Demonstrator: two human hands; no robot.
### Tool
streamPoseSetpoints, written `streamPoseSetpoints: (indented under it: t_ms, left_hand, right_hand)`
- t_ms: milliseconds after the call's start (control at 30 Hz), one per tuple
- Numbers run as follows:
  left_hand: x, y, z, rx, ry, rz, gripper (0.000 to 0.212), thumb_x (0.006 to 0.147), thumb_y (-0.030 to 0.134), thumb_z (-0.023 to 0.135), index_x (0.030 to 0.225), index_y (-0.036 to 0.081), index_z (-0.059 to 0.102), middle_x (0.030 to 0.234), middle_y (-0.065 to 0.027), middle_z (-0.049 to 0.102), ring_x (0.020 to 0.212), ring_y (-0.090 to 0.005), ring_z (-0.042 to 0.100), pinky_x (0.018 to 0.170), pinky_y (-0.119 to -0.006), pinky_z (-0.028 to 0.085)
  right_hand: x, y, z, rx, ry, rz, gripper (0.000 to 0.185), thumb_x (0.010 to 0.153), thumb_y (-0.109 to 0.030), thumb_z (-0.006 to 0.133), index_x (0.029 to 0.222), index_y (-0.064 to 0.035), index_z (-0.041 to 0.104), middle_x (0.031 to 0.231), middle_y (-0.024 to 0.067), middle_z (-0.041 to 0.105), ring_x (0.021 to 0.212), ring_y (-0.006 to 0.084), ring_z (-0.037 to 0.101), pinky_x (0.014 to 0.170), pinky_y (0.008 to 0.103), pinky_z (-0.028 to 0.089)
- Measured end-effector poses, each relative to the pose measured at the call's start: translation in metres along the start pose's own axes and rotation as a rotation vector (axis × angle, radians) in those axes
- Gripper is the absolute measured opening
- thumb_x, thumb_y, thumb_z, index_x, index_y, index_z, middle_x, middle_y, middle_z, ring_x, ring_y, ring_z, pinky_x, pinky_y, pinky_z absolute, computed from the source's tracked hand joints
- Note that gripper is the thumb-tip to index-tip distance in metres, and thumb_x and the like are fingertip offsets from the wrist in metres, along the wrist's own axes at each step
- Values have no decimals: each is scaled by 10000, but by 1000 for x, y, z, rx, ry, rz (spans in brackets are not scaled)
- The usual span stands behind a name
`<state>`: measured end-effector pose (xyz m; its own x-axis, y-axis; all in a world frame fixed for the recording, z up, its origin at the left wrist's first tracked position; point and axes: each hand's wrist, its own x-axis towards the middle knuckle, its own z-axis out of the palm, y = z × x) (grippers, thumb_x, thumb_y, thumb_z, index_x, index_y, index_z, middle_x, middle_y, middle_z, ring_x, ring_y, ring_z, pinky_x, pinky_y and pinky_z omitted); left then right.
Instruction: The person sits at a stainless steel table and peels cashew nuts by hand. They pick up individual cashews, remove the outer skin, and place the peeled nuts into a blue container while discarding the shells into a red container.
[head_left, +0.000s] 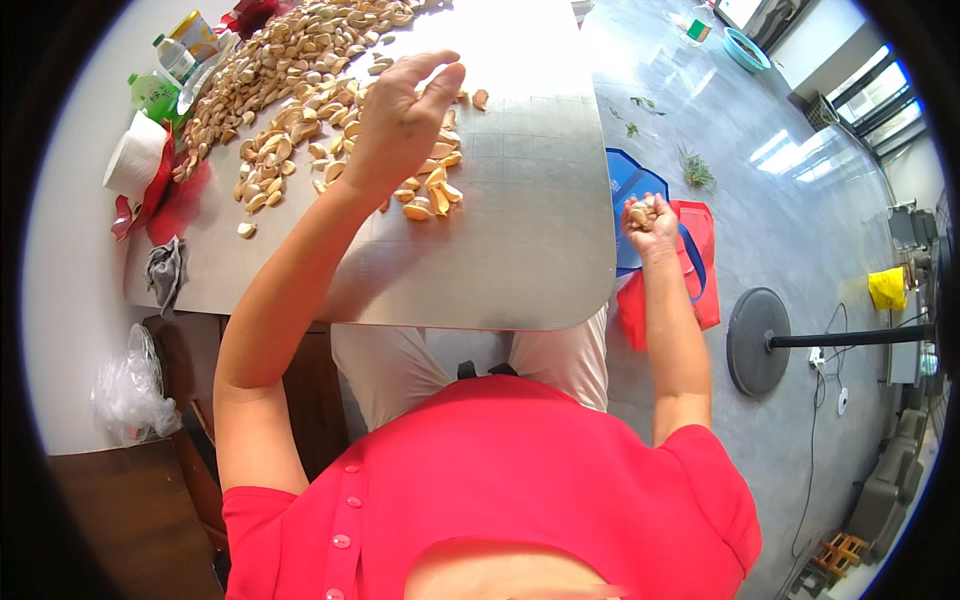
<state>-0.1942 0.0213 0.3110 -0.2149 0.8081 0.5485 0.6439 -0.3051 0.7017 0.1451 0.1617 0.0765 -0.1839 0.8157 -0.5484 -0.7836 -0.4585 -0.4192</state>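
Observation:
My left hand (401, 127) is over the metal tabletop (517, 240), among loose garlic cloves (431, 199). Its thumb and forefinger curve towards each other with a small gap, and the palm and other fingers are hidden, so whether anything is in it is unclear. Beyond the table's right edge, my right hand (654, 236) is palm up, with several garlic cloves (643, 214) in its curled fingers. Under it are a blue bag (628, 180) and a red bag (697, 225). A large heap of garlic cloves (300, 49) covers the table's far left.
Along the wall are a paper roll (136, 157), a green bottle (154, 94) and a clear bottle (175, 58). A grey rag (165, 271) lies at the table's left corner. A round black stand base (757, 341) and cables (814, 420) occupy the floor at right.

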Motion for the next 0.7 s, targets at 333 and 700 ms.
streamPoseSetpoints:
  t_ms: [333,700]
  left_hand:
    - [-10,-8,-27,-106,58,-8,334,901,246,561,1068,-39,612,981,-149,645,886,-193,600,792,-282,461]
    - [-5,-50,-107,-361,237,-231,214,901,174,552,1033,31,641,931,-2,633,847,-45,532,745,-200,397]
  right_hand:
    - [25,38,-34,-236,232,-25,486,902,-318,511,1298,-111,322,1380,186,270,1119,381,448,858,541,446]
    - [-35,-37,98,-468,-211,-391,162,904,-259,556,1002,-134,524,854,9,617,702,136,572,567,264,420]
